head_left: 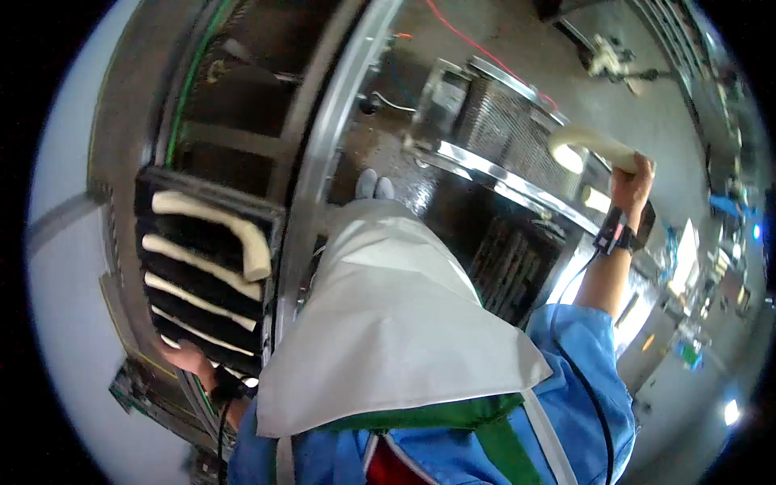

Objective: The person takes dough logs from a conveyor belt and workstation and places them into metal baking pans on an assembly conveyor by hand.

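At the right, my right hand point(634, 184) is closed round one end of a thick, pale, curved roll that looks like dough point(594, 144); its bent end hangs in the air over the metal equipment. On the left lies a black tray point(212, 230) with several long pale strips in rows. The topmost strip point(202, 208) curves down at its right end. My left hand point(190, 360) is at the tray's lower left corner, beside the end of the lowest strip. Its fingertips are mostly hidden, so its grip is unclear.
A metal rail point(327, 153) runs between the tray and my apron. Beyond the apron stands a metal frame with a mesh panel point(501, 117). A red cable point(477, 44) crosses the wet floor. Another pale piece point(596, 199) is below the held roll.
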A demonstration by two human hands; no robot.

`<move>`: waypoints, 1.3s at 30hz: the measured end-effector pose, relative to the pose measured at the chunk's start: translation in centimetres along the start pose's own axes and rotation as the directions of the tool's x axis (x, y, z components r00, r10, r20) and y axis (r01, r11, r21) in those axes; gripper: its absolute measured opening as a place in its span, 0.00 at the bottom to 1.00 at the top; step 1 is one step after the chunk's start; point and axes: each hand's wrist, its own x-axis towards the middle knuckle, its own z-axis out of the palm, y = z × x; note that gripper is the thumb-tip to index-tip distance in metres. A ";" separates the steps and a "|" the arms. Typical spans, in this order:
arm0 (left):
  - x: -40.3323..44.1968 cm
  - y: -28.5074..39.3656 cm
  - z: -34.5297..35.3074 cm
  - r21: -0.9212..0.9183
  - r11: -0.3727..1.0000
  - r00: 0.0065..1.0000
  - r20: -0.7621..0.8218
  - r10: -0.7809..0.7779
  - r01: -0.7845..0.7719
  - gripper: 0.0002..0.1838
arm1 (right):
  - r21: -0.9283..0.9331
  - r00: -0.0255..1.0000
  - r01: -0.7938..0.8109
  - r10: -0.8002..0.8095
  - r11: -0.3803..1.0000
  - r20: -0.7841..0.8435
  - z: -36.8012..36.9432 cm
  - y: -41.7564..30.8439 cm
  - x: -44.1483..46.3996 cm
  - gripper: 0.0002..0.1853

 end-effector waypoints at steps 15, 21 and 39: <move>4.0 23.6 6.1 -0.161 0.560 0.404 0.848 -0.343 0.813 0.34 | 0.996 -0.234 -0.085 0.972 -0.023 0.003 -7.7 7.9 -44.1 0.25; 4.9 15.0 4.4 0.238 0.690 0.009 0.943 -0.333 0.684 0.32 | 0.967 0.343 -0.133 0.905 -0.217 0.251 -5.5 14.0 -60.9 0.35; -1.2 7.7 3.9 0.006 0.531 0.407 0.635 -0.657 0.847 0.27 | -0.692 0.952 -0.170 0.299 0.701 0.069 9.4 -1.8 -5.4 0.29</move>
